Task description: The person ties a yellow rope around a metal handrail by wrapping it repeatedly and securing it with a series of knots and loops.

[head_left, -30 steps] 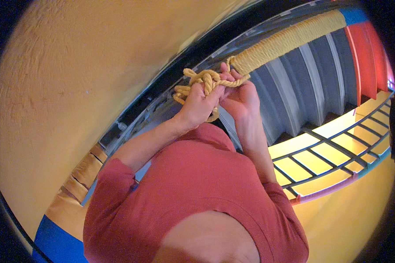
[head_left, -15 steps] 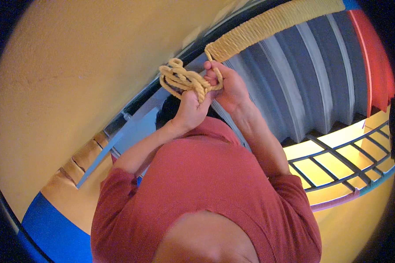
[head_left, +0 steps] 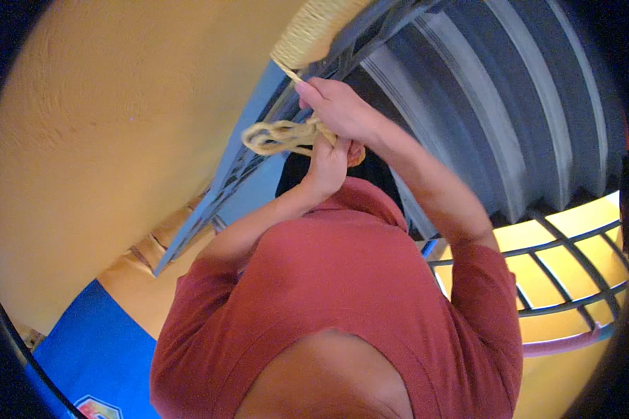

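Both my arms, in red sleeves, reach up to a metal bar wound with yellow rope [head_left: 313, 29]. My right hand [head_left: 339, 108] pinches the taut strand that comes off the end of the winding. Just below it, my left hand [head_left: 326, 162] grips a loose bundle of the same yellow rope [head_left: 276, 136], whose loops hang out to the left of my fingers. The two hands touch each other. Part of the bundle is hidden inside my left fist.
A rough yellow wall [head_left: 105, 140] fills the left. A blue-grey metal frame [head_left: 223, 188] slants down from the bar. Corrugated grey sheeting [head_left: 524, 105] lies to the right, a black metal grille [head_left: 559, 279] at lower right, a blue surface [head_left: 91, 349] at lower left.
The view has swung, so the rope-wound bar now sits at the top. My hands stay together on the rope; the bundle hangs lower and to the left of my left hand.
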Available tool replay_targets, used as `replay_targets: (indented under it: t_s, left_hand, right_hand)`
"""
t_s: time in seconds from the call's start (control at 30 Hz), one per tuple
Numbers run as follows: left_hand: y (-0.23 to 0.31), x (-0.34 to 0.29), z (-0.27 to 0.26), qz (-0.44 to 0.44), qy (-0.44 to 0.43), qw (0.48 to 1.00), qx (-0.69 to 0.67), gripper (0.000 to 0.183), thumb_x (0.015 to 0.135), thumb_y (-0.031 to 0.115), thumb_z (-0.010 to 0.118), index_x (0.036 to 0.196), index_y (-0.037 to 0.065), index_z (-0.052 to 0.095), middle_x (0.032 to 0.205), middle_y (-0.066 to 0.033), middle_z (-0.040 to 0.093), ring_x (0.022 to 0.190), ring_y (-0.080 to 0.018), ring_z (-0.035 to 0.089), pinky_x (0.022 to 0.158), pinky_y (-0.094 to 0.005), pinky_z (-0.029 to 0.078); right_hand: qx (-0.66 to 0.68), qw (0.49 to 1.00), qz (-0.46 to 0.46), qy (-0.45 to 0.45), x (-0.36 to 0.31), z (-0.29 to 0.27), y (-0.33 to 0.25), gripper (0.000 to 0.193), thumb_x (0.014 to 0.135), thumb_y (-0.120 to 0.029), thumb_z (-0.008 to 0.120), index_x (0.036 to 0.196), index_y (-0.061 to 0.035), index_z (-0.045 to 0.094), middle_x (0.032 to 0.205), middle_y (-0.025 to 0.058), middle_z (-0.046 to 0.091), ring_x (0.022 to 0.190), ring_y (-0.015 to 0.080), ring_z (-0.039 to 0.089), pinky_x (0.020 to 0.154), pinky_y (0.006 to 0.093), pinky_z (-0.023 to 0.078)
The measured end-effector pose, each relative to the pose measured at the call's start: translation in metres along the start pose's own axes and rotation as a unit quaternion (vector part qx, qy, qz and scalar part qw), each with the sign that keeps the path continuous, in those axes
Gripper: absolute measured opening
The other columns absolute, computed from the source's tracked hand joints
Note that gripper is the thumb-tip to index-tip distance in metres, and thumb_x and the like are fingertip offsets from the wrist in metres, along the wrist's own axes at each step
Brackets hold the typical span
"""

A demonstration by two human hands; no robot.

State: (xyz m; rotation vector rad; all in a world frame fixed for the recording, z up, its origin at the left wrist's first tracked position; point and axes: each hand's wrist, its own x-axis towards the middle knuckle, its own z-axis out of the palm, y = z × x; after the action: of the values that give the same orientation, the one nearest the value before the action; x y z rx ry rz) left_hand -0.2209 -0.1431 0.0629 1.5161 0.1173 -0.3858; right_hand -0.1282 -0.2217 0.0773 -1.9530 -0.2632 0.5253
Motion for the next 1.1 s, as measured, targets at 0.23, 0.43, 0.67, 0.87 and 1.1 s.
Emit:
replay_targets:
  t_s: [0.23, 0.43, 0.67, 0.87, 1.1]
  left_hand:
    - [0.011, 0.003, 0.008, -0.139, 0.001, 0.892, -0.43, 0.01, 0.095, 0.019, 0.043, 0.094, 0.011, 0.049, 0.07, 0.0055, 0.04, 0.055, -0.0026, 0.034, 0.048, -0.0153, 0.032]
    - [0.017, 0.008, 0.018, -0.125, 0.022, 0.851, -0.509, 0.016, 0.091, 0.013, 0.052, 0.106, 0.008, 0.05, 0.086, 0.0005, 0.049, 0.072, -0.0062, 0.046, 0.064, -0.0192, 0.042]
    - [-0.002, -0.001, -0.013, -0.177, 0.092, 0.878, -0.436, 0.029, 0.091, 0.008, 0.05, 0.117, 0.0, 0.043, 0.117, -0.0156, 0.049, 0.112, -0.0305, 0.049, 0.099, -0.0425, 0.042]
    - [0.026, -0.012, -0.017, -0.206, 0.029, 0.977, 0.038, 0.03, 0.096, 0.023, 0.041, 0.114, 0.0, 0.046, 0.108, -0.018, 0.054, 0.08, -0.0256, 0.064, 0.07, -0.0373, 0.054]
    - [0.081, 0.014, -0.015, 0.106, -0.064, 0.841, 0.527, 0.023, 0.093, 0.019, 0.041, 0.103, -0.001, 0.05, 0.07, -0.0107, 0.061, 0.06, -0.017, 0.062, 0.056, -0.0333, 0.05]
  right_hand:
    - [0.383, 0.9, 0.12, -0.167, -0.002, -0.011, 0.011, 0.032, 0.093, -0.03, 0.045, 0.09, -0.0009, 0.058, 0.071, 0.0053, 0.058, 0.062, 0.0154, 0.054, 0.057, 0.0293, 0.045]
    - [0.411, 0.905, 0.051, -0.101, -0.012, -0.027, 0.016, 0.031, 0.09, -0.033, 0.053, 0.083, -0.0041, 0.06, 0.057, -0.0078, 0.036, 0.049, 0.0049, 0.035, 0.047, 0.0213, 0.035]
    - [0.319, 0.946, -0.055, -0.023, -0.007, -0.024, 0.043, 0.029, 0.091, -0.03, 0.051, 0.084, -0.0046, 0.063, 0.058, -0.0068, 0.04, 0.051, 0.0032, 0.034, 0.047, 0.0208, 0.03]
    - [0.209, 0.961, -0.179, 0.022, -0.008, -0.014, 0.067, 0.035, 0.085, -0.035, 0.061, 0.093, -0.0008, 0.063, 0.075, 0.0011, 0.06, 0.066, 0.0077, 0.053, 0.06, 0.024, 0.044]
    - [0.473, 0.831, -0.157, -0.247, -0.024, -0.018, 0.061, 0.058, 0.075, -0.049, 0.068, 0.109, -0.0035, 0.056, 0.077, 0.001, 0.058, 0.064, 0.0053, 0.054, 0.049, 0.0179, 0.039]
